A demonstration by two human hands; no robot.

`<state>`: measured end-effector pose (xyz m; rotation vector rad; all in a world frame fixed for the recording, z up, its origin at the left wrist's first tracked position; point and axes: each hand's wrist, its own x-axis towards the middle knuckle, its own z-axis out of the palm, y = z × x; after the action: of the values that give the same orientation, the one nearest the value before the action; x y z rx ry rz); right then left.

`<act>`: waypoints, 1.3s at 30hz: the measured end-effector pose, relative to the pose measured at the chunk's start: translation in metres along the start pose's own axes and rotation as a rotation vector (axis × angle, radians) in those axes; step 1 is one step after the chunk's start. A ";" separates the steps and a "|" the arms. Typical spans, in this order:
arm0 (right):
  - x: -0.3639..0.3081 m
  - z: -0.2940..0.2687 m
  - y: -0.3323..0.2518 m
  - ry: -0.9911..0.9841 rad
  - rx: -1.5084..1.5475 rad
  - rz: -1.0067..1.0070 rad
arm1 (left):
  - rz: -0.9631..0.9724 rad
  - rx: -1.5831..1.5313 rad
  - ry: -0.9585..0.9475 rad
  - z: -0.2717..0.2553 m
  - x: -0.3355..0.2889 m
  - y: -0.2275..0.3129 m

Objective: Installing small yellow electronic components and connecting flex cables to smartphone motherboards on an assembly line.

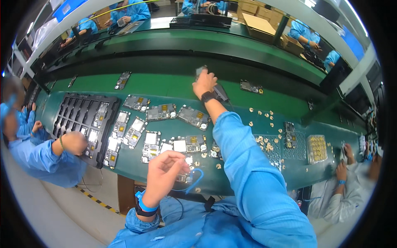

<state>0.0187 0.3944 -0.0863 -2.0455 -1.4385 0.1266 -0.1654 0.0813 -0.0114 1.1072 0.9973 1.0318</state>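
Between black tray (69, 120) and right sleeve (252, 153), circuit boards (135, 132) crowd the green bench (134, 174).

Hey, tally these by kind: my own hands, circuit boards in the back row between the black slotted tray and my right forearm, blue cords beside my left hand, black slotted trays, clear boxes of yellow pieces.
Own hands, left hand and right hand: 2
Back-row boards: 3
Blue cord: 1
Black slotted tray: 1
Clear box of yellow pieces: 1
Total: 8

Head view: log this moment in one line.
left hand: near circuit boards, grip unclear | right hand: outstretched, at blurred grey item | black tray: left, partly filled
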 end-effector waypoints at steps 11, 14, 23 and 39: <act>-0.188 -0.207 0.088 -0.419 0.953 -0.344 | 0.116 -0.266 0.150 0.089 0.019 -0.011; -0.253 -0.272 0.131 -0.293 0.753 -0.286 | 0.102 -0.237 0.075 0.133 0.004 -0.038; -0.216 -0.423 0.425 0.244 -0.174 0.091 | 0.001 -0.040 -0.254 0.208 -0.041 -0.030; -0.216 -0.444 0.462 0.107 0.169 0.086 | 0.033 0.211 -0.232 0.200 -0.047 -0.052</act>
<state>0.4940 -0.0836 -0.0384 -1.9457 -1.2327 0.1662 0.0242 -0.0123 -0.0254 1.3875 0.9172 0.8150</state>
